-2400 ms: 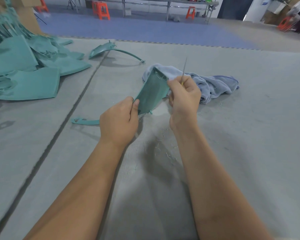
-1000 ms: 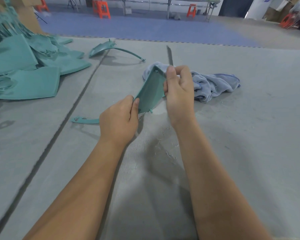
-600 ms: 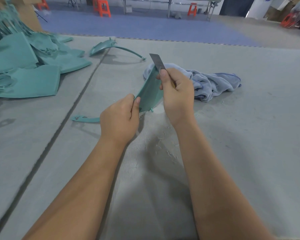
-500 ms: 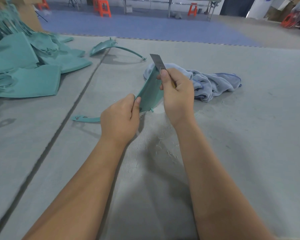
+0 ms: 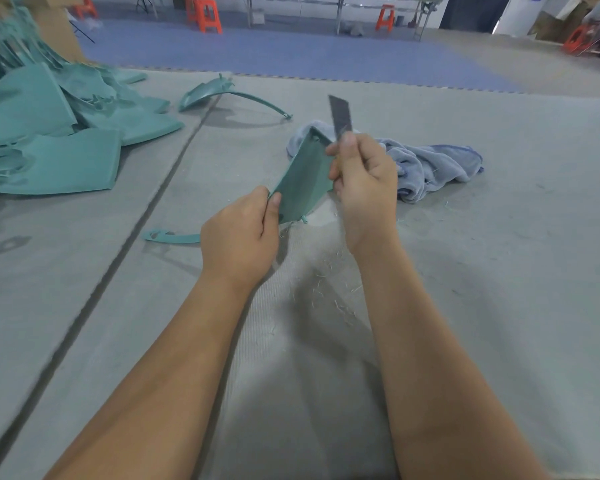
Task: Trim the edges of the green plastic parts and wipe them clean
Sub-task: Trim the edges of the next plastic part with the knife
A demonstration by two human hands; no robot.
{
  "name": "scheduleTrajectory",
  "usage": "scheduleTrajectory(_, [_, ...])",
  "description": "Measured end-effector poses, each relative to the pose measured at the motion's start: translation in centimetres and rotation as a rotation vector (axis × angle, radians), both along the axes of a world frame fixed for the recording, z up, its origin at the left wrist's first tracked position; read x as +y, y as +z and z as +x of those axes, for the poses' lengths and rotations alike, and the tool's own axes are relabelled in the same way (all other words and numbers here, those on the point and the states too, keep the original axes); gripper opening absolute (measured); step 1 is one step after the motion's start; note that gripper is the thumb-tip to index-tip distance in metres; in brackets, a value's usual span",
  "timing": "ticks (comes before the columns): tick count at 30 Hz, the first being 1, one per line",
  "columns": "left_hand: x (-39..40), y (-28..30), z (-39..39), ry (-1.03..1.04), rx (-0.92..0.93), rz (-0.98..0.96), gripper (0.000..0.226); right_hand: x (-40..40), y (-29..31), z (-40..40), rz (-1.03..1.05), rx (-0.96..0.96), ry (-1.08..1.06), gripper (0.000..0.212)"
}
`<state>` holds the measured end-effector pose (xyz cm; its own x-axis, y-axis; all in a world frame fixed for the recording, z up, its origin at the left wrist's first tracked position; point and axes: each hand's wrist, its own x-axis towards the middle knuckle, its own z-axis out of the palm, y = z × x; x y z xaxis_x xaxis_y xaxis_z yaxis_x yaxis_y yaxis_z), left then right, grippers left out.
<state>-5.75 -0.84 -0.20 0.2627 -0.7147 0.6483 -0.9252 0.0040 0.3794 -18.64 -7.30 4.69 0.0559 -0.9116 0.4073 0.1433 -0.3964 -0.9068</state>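
**Trimming far edge, blade turning flat-on to camera**

Holding green plastic part (image 5: 303,183) up off grey mat (image 5: 499,271), tilted, between both hands, just in front of blue-grey cloth (image 5: 430,164). Pinching near corner with left hand (image 5: 239,242), thumb on top face, other fingers curled under. Gripping blade (image 5: 340,114) in right hand (image 5: 364,183), fingers wrapped tight round the handle, thumb pressing near the part's far edge.

Showing blade broadside now versus edge-on sliver 2.4 s ago; sitting higher along the edge than before. Looks like finishing one scraping pass, wiping not yet begun.

Lying around: pale shavings (image 5: 329,292) on mat under the hands, thin green strip (image 5: 174,236) left of left hand, curved green piece (image 5: 222,97) farther back, pile of green parts (image 5: 49,133) far left. Nothing blocking the cloth; blade pointing away from left fingers.
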Motion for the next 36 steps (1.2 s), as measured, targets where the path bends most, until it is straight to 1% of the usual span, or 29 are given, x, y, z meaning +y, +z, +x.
scheduleTrajectory(2, [0.0, 0.0, 0.0, 0.003, 0.003, 0.005, 0.036, -0.3, 0.0, -0.4, 0.104, -0.085, -0.025, 0.030])
scheduleTrajectory(5, [-0.1, 0.1, 0.0, 0.005, 0.004, -0.001, 0.035, -0.5, 0.1, -0.8, 0.243, -0.202, 0.000, 0.023])
scheduleTrajectory(8, [0.0, 0.3, 0.0, -0.043, 0.031, -0.017, 0.037, -0.4, 0.0, -0.6, 0.310, -0.221, 0.061, 0.021])
scheduleTrajectory(11, [0.0, 0.3, 0.1, -0.085, 0.051, -0.002, 0.044, 0.0, -0.1, 0.0, 0.281, -0.187, 0.153, 0.036])
scheduleTrajectory(13, [-0.2, 0.2, 0.1, -0.070, 0.036, 0.034, 0.049, 0.2, -0.1, 0.5, 0.269, -0.158, 0.165, 0.041])
scheduleTrajectory(14, [-0.3, 0.2, 0.2, -0.063, 0.031, 0.054, 0.046, 0.2, -0.1, 0.6, 0.268, -0.142, 0.149, 0.042])
scheduleTrajectory(16, [-0.5, 0.3, 0.4, -0.074, 0.019, 0.084, 0.038, 0.1, -0.4, 0.6, 0.250, -0.127, 0.098, 0.036])
scheduleTrajectory(18, [-0.6, 0.2, 0.4, -0.112, 0.000, 0.095, 0.035, -0.2, -0.7, 0.4, 0.246, -0.144, 0.041, 0.029])
scheduleTrajectory(22, [-0.8, 0.0, 0.3, -0.214, -0.012, 0.126, 0.036, -1.1, -1.1, -0.2, 0.234, -0.180, -0.029, 0.039])
scheduleTrajectory(24, [-0.8, -0.1, 0.5, -0.294, -0.007, 0.209, 0.038, -1.4, -1.3, -0.6, 0.217, -0.192, -0.022, 0.040])
scheduleTrajectory(26, [-0.7, -0.2, 1.0, -0.346, -0.075, 0.333, 0.048, -1.7, -1.6, -0.8, 0.233, -0.204, -0.001, 0.037])
scheduleTrajectory(28, [-0.7, -0.3, 1.5, -0.310, -0.134, 0.387, 0.052, -1.9, -1.8, -1.0, 0.293, -0.234, 0.050, 0.031])
scheduleTrajectory(30, [-0.8, -0.4, 1.7, -0.205, -0.113, 0.339, 0.045, -2.1, -2.1, -1.2, 0.360, -0.270, 0.113, 0.033])
scheduleTrajectory(32, [-0.9, -0.5, 1.8, -0.139, -0.062, 0.254, 0.037, -1.9, -2.6, -1.3, 0.344, -0.253, 0.167, 0.034])
scheduleTrajectory(34, [-1.0, -0.5, 1.9, -0.112, -0.031, 0.178, 0.032, -1.7, -3.3, -1.3, 0.255, -0.144, 0.225, 0.033])
scheduleTrajectory(36, [-1.0, -0.5, 2.0, -0.088, -0.026, 0.157, 0.030, -1.4, -3.7, -1.1, 0.195, -0.042, 0.289, 0.032])
